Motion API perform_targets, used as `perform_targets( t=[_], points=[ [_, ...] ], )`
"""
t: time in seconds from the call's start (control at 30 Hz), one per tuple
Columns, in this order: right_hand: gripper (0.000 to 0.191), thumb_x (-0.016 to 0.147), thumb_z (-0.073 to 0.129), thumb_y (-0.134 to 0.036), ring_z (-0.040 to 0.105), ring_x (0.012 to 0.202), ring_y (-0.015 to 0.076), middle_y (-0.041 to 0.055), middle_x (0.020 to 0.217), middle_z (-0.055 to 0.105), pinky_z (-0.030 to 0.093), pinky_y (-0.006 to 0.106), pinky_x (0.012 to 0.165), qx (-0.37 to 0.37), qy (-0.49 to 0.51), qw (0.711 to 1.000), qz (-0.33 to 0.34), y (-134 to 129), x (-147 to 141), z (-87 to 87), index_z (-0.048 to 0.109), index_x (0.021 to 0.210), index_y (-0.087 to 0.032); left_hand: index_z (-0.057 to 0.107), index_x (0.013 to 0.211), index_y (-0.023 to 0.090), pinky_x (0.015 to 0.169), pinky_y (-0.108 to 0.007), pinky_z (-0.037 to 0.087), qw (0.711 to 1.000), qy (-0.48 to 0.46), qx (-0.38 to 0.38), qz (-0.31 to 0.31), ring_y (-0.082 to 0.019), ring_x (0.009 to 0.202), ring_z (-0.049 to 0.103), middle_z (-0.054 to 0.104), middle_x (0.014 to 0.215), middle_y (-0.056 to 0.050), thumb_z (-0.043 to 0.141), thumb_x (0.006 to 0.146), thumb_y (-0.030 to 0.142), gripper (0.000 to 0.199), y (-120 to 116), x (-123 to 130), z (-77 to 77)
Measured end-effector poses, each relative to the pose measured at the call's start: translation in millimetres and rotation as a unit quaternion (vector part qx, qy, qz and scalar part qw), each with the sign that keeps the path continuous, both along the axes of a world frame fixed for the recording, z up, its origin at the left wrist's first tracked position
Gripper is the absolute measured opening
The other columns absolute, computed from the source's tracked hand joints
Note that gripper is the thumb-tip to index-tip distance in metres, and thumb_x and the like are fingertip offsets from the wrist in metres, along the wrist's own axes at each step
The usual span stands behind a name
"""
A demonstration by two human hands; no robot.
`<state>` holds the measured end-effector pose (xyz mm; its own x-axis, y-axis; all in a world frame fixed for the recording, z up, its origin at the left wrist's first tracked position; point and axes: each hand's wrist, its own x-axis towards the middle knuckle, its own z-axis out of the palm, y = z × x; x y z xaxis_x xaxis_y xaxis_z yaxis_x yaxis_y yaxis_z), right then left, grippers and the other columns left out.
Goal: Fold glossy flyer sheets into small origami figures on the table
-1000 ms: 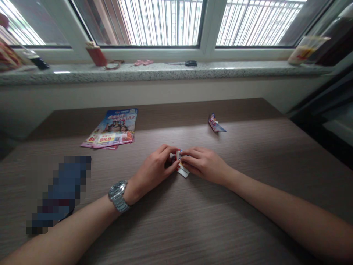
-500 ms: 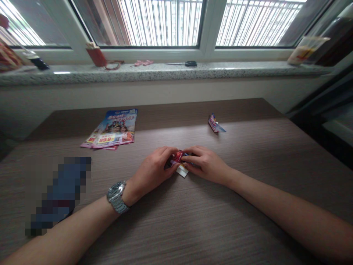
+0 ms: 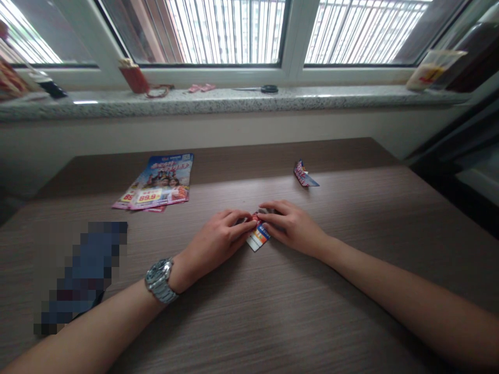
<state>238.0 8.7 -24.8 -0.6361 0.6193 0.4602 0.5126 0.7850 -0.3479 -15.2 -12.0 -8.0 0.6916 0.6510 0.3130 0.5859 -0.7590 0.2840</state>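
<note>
Both hands meet over a small folded piece of printed paper [image 3: 258,239] near the middle of the table. My left hand [image 3: 220,234], with a metal watch [image 3: 161,280] on its wrist, presses its fingers and thumb on the paper's left side. My right hand [image 3: 292,226] has its fingertips on the right and upper part of the paper. A white, blue and orange corner of the paper points toward me; its upper part is mostly hidden under the fingers.
A folded paper piece [image 3: 304,174] stands farther back on the table [image 3: 273,322]. Printed flyers [image 3: 163,182] lie at the back left, and a blurred-out dark object [image 3: 89,265] at the left. Scissors [image 3: 268,89] and a red box [image 3: 133,77] are on the windowsill.
The fingers have shifted on the paper, and more of its blue and orange corner shows. My right hand's fingers are raised slightly more.
</note>
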Motion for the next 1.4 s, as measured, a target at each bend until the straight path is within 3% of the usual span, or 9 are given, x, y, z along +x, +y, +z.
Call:
perform_targets(
  t=[0.23,0.47,0.93,1.4],
  points=[
    [0.030,0.100,0.058,-0.023,0.063,0.119,0.0283,0.0151,0.128,0.068,0.055,0.048,0.100,0.001,-0.016,1.000,-0.001,-0.4,1.4,2.2,0.071,0.127,-0.020,0.060,0.140,0.025,0.103,-0.048,0.055,0.999,0.042,0.020,-0.007,-0.027,0.123,0.062,0.066,0.137,-0.008,0.054,0.101,0.014,0.040,-0.1,-1.8,2.2],
    [0.025,0.101,0.057,-0.024,0.065,0.115,0.0267,0.0131,0.126,0.070,0.056,0.047,0.099,-0.022,0.014,1.000,-0.005,1.4,1.5,0.9,0.071,0.122,-0.022,0.057,0.144,0.021,0.108,-0.045,0.054,0.999,0.043,0.010,-0.006,-0.027,0.130,0.060,0.061,0.145,-0.011,0.057,0.102,0.030,0.043,-6.3,1.7,3.9],
    [0.034,0.103,0.057,-0.025,0.059,0.135,0.0279,0.0106,0.138,0.068,0.051,0.049,0.112,-0.028,-0.041,0.999,0.005,2.5,4.2,-4.0,0.066,0.136,-0.020,0.047,0.153,0.016,0.118,-0.048,0.044,0.996,0.083,0.011,-0.020,-0.028,0.143,0.050,0.049,0.156,-0.014,0.048,0.105,0.025,0.048,-5.4,-1.5,0.3],
    [0.037,0.102,0.058,-0.027,0.064,0.126,0.0306,0.0170,0.142,0.063,0.056,0.052,0.104,-0.021,-0.050,0.998,-0.016,0.5,3.7,-1.1,0.064,0.138,-0.020,0.041,0.156,0.021,0.122,-0.047,0.039,0.998,0.067,0.002,-0.015,-0.025,0.142,0.051,0.050,0.156,-0.011,0.050,0.104,0.024,0.053,-6.5,-1.1,3.4]
  ],
)
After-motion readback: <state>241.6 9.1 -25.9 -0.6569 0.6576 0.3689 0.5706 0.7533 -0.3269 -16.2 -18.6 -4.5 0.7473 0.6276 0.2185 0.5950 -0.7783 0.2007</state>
